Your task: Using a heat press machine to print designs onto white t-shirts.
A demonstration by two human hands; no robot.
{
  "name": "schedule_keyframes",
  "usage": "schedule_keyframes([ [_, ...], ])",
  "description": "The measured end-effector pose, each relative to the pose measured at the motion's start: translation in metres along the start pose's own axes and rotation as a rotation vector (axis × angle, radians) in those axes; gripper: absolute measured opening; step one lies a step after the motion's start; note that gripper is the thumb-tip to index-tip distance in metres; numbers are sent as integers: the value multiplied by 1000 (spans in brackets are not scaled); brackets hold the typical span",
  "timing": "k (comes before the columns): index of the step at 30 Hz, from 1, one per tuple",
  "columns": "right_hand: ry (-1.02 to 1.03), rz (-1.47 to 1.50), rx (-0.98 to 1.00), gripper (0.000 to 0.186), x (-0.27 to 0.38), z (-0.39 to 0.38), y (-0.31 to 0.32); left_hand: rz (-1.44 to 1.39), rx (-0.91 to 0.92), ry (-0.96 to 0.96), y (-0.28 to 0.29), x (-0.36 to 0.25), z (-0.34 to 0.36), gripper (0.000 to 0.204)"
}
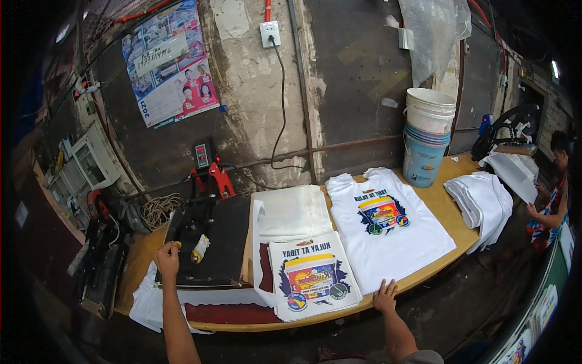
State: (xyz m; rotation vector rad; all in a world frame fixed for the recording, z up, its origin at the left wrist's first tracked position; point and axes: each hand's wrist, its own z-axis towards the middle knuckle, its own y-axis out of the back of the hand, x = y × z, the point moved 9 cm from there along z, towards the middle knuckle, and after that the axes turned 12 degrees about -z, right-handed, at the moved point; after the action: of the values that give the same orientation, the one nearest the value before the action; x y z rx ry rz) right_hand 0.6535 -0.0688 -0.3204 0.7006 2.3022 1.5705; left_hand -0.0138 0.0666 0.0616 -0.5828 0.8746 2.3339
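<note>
My left hand (168,261) is closed at the left edge of the black heat press (224,249). A small yellow bit shows at its fingertips; what it grips is mostly hidden. Beside it, a handle wrapped in white and yellow (200,249) sticks up over the press. My right hand (385,296) rests with fingers spread on the lower edge of a white T-shirt (397,242), which lies flat with a colourful bucket print on its chest. Between my hands lies a stack of printed transfer sheets (312,276) with the same design mirrored. Behind it is a pale translucent sheet (291,209).
Stacked buckets (427,139) stand at the back of the wooden table (445,258), near folded white shirts (482,203). A second press (103,261) and coiled rope (160,209) are at the left. A power cord (283,103) hangs behind. Another person (555,194) is at the far right.
</note>
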Motion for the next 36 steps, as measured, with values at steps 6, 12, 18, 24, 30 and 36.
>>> schedule_keyframes([
  [6, 27, 22, -42, 68, -2, 4, -5, 0, -14, 27, 4, -7, 0, 17],
  [12, 30, 9, -60, 68, -4, 5, -12, -7, -2, 42, 1, -2, 0, 17],
  [18, 19, -2, -155, 67, -6, 4, -9, 1, -29, -30, 5, -16, -3, 19],
  [24, 30, 21, -170, 67, -8, 7, -15, 49, -57, -47, 3, -10, -1, 20],
  [30, 6, 9, -86, 66, -3, 5, -11, 74, -51, -88, 6, -8, -1, 19],
  [36, 12, 16, -83, 67, -4, 6, -13, 66, -66, -59, 6, -8, -1, 19],
])
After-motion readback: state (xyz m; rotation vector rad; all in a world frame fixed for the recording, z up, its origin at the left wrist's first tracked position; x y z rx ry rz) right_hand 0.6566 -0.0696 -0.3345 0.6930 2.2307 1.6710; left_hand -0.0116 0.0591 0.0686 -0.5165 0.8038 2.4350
